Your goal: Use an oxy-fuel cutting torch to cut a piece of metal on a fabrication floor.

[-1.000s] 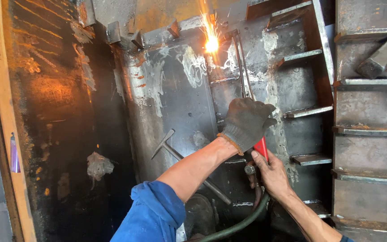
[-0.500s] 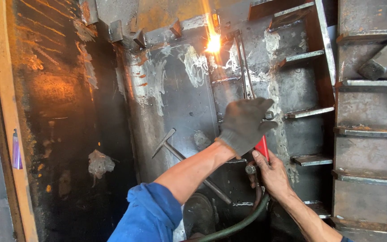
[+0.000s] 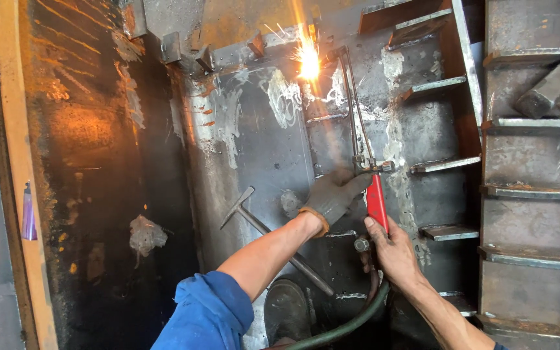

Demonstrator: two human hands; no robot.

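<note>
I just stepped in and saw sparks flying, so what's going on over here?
A person is holding a cutting torch with a red handle up against a steel wall. The bare right hand grips the handle low down, and the gloved left hand steadies the torch near its valves. The tip burns bright with sparks near the top of the plate. A green hose runs down from the torch, and a chipping hammer leans against the wall beside the left forearm.
</note>
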